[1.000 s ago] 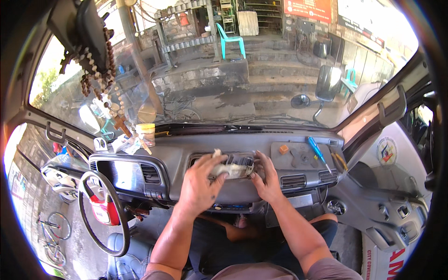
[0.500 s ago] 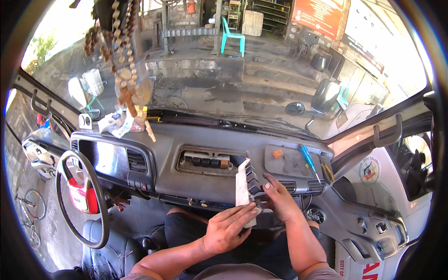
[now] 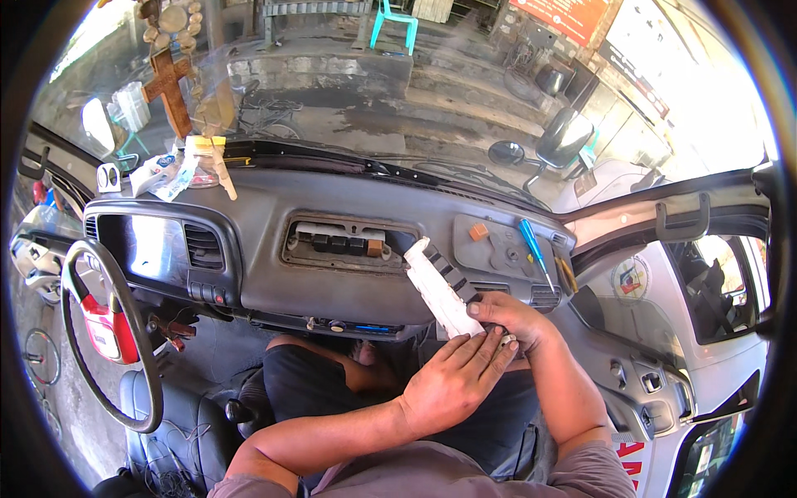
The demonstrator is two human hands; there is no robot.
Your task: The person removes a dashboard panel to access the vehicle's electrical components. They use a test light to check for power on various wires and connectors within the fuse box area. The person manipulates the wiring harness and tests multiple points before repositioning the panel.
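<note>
A long pale strip-shaped part [image 3: 437,292] with black blocks along its right side slants over my lap, held at its lower end by both hands. My left hand [image 3: 455,372] lies with its fingers closed over that end, while my right hand [image 3: 513,319] grips it from the right, thumb across it. Ahead is a rectangular recess [image 3: 303,257] in the dashboard with black blocks and one orange-brown block [image 3: 374,247] inside. Right of it, a removed grey panel [image 3: 490,257] lies on the dash with an orange cube [image 3: 479,231], a blue screwdriver [image 3: 534,241] and yellow-handled pliers [image 3: 566,274].
The steering wheel [image 3: 149,340] with a red center and a gear lever [image 3: 238,408] are at my left. A wooden cross [image 3: 168,91] and beads hang above small items [image 3: 170,174] on the left dash. Outside stand a turquoise chair [image 3: 393,25] and stone steps [image 3: 448,108].
The pale part has come out from the dash recess down toward my lap and tilted rightward. Both my hands have moved down and right with it, and my view has shifted.
</note>
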